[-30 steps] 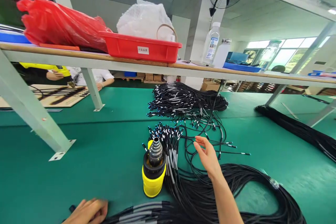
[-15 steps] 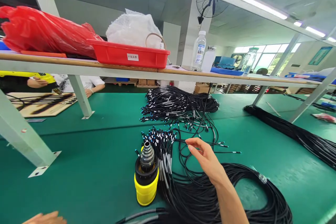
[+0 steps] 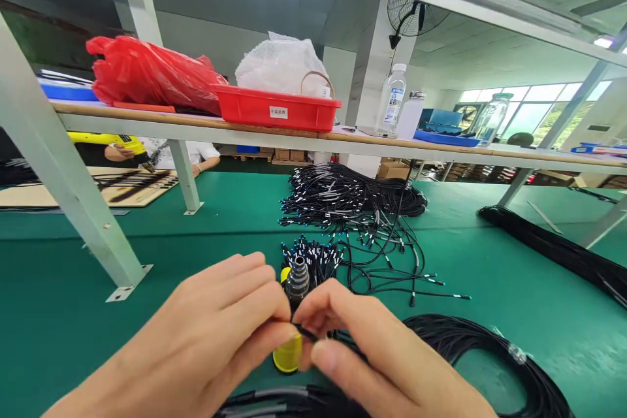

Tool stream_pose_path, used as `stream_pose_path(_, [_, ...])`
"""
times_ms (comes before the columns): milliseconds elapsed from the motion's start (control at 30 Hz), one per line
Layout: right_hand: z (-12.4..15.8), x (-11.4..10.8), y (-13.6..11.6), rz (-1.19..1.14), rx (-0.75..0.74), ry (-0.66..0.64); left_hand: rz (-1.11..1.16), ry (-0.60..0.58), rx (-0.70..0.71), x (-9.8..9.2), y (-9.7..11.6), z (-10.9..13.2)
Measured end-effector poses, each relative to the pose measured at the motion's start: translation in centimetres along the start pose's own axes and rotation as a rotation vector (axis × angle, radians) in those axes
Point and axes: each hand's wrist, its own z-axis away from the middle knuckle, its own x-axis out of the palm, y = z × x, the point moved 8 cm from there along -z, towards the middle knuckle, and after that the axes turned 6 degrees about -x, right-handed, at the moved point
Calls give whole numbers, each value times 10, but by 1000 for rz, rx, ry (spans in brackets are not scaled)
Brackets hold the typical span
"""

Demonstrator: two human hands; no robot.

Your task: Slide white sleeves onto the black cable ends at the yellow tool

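Observation:
Just in front of the upright yellow-and-black heat gun (image 3: pixel 298 279), my two hands meet. My left hand (image 3: pixel 220 326) is closed, thumb and fingers pinching a thin black cable (image 3: pixel 307 333). From the other side, the curled fingers and thumb of my right hand (image 3: pixel 372 339) grip the same cable. The hands hide most of the cable and part of the gun's body; its stepped metal nozzle points up. Behind it lies a bunch of black cable ends (image 3: pixel 316 255) with white and blue tips.
A large heap of black cables (image 3: pixel 343 192) lies farther back. Coiled cables (image 3: pixel 470 326) sit at the right front, and a long black bundle (image 3: pixel 553 245) at far right. A shelf holds a red tray (image 3: pixel 279 114). Across the bench a person's hand (image 3: pixel 120 151) holds a yellow heat gun.
My left hand has come up from the lower left and my right hand has moved down and left. Both now grip a cable at the heat gun. The view has shifted left.

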Motion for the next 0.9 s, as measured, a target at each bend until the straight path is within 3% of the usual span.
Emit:
stream_pose_path(100, [-13, -8, 13, -51, 5, 47, 75, -8, -25, 1, 3, -15])
stream_pose_path(300, [-24, -33, 32, -26, -26, 203, 142, -59, -136, 14, -20, -17])
stream_pose_path(633, [-39, -32, 41, 13, 1, 249, 115, -23, -240, 25, -44, -27])
stream_pose_path(900, [-47, -32, 50, 37, 4, 305, 225, 12, -305, 27, -49, -33])
